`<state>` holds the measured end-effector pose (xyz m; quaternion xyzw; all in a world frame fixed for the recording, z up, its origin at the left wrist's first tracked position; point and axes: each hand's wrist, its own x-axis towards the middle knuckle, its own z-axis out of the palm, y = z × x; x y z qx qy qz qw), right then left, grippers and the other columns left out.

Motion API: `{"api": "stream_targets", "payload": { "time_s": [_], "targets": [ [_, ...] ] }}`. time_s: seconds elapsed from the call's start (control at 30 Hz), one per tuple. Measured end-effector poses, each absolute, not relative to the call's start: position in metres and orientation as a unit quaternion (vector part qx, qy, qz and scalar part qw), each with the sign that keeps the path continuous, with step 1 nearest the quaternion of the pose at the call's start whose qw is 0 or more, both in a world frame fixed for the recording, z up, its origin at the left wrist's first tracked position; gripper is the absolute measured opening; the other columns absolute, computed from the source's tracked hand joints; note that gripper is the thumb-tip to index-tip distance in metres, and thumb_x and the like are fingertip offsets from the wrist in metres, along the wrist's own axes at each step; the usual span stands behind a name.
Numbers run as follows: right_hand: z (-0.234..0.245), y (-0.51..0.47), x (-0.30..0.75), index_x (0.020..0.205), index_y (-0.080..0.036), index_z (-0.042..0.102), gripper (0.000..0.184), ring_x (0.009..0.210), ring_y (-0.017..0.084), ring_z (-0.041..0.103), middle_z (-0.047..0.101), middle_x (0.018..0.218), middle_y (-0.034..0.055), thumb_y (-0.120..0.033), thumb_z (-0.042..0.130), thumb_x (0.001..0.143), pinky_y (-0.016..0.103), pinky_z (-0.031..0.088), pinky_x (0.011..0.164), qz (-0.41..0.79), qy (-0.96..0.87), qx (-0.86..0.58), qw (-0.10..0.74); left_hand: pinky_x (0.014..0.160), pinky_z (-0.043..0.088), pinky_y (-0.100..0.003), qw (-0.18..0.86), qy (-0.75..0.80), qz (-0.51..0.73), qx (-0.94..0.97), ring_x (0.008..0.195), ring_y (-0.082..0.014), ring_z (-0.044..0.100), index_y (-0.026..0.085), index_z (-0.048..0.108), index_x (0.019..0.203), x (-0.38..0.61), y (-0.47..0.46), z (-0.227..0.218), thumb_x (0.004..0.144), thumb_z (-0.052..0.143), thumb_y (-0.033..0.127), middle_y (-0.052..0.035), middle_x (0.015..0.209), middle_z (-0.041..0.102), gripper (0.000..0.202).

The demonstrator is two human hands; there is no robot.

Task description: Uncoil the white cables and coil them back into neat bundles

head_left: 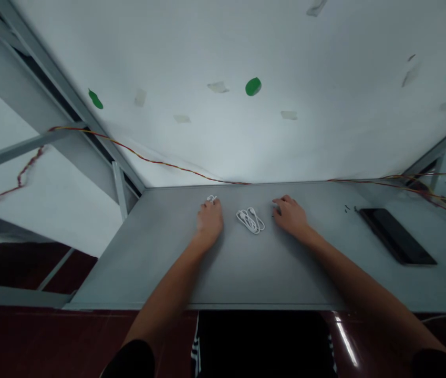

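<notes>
A coiled white cable (250, 220) lies on the grey table between my two hands. My left hand (210, 219) rests palm down to its left, fingers curled over another white cable (211, 198), of which only a small loop shows past the fingertips; the rest is hidden. To the right of the coil is my right hand (291, 215), resting on the table with its thumb and forefinger apart. Tiny dark specks show by those fingertips, too small to name. The right hand does not touch the coiled cable.
A black tablet-like slab (398, 236) lies on the table (242, 278) at the right, with small dark bits (346, 208) beside it. A white panel (207, 142) rises behind the table. A twisted red-yellow wire (159, 163) runs along it. Metal frame bars (118, 189) stand at the left.
</notes>
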<state>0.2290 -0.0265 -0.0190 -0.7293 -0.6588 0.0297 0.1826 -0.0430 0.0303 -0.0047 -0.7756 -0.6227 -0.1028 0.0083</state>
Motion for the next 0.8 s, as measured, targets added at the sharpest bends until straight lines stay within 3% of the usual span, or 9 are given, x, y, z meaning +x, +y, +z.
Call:
{"api": "stream_targets", "payload": {
  "time_s": [0.13, 0.37, 0.53, 0.6, 0.67, 0.8],
  "targets": [
    [-0.013, -0.030, 0.224, 0.133, -0.018, 0.071, 0.040, 0.116, 0.035, 0.059, 0.062, 0.134, 0.0211, -0.028, 0.055, 0.098, 0.046, 0.051, 0.093, -0.027, -0.670, -0.718, 0.186, 0.082, 0.058, -0.048, -0.004, -0.608, -0.091, -0.789, 0.108, -0.0395, 0.068, 0.010, 0.070, 0.129, -0.036, 0.023, 0.005, 0.095, 0.040, 0.007, -0.0279, 0.112, 0.070, 0.045],
    [-0.011, -0.032, 0.217, 0.133, -0.018, 0.071, 0.041, 0.115, 0.034, 0.061, 0.063, 0.139, 0.0189, -0.033, 0.053, 0.100, 0.051, 0.052, 0.096, -0.084, -0.685, -0.693, 0.207, 0.095, 0.047, -0.050, 0.082, -0.601, -0.052, -0.793, 0.119, -0.0372, 0.058, 0.011, 0.073, 0.118, -0.030, 0.013, 0.016, 0.098, 0.042, 0.009, -0.0244, 0.126, 0.065, 0.037],
    [-0.009, -0.031, 0.216, 0.126, -0.018, 0.074, 0.036, 0.108, 0.030, 0.063, 0.066, 0.135, 0.0179, -0.034, 0.055, 0.100, 0.050, 0.052, 0.097, -0.083, -0.693, -0.658, 0.284, 0.099, 0.044, -0.049, 0.047, -0.574, -0.117, -0.809, 0.118, -0.0348, 0.058, 0.013, 0.072, 0.111, -0.030, 0.015, 0.017, 0.099, 0.047, 0.012, -0.0208, 0.121, 0.067, 0.028],
    [-0.006, -0.032, 0.212, 0.124, -0.019, 0.075, 0.036, 0.103, 0.027, 0.065, 0.067, 0.132, 0.0172, -0.037, 0.055, 0.100, 0.047, 0.054, 0.096, -0.036, -0.701, -0.621, 0.348, 0.097, 0.046, -0.046, -0.038, -0.549, -0.221, -0.805, 0.113, -0.0313, 0.061, 0.016, 0.071, 0.105, -0.026, 0.015, 0.016, 0.101, 0.053, 0.021, -0.0172, 0.115, 0.070, 0.019],
    [-0.002, -0.034, 0.207, 0.126, -0.020, 0.074, 0.038, 0.098, 0.024, 0.067, 0.069, 0.129, 0.0154, -0.043, 0.057, 0.100, 0.041, 0.057, 0.087, 0.065, -0.708, -0.576, 0.403, 0.090, 0.051, -0.039, -0.192, -0.502, -0.342, -0.771, 0.100, -0.0252, 0.066, 0.019, 0.068, 0.100, -0.020, 0.014, 0.012, 0.101, 0.059, 0.034, -0.0113, 0.104, 0.072, 0.017],
    [0.004, -0.040, 0.195, 0.128, -0.023, 0.073, 0.045, 0.089, 0.020, 0.069, 0.075, 0.114, 0.0093, -0.054, 0.060, 0.099, 0.032, 0.056, 0.073, 0.335, -0.694, -0.490, 0.408, 0.072, 0.057, -0.032, -0.522, -0.371, -0.445, -0.626, 0.077, -0.0191, 0.069, 0.021, 0.063, 0.095, -0.006, 0.008, 0.002, 0.091, 0.069, 0.057, -0.0049, 0.089, 0.071, 0.036]
  ]
}}
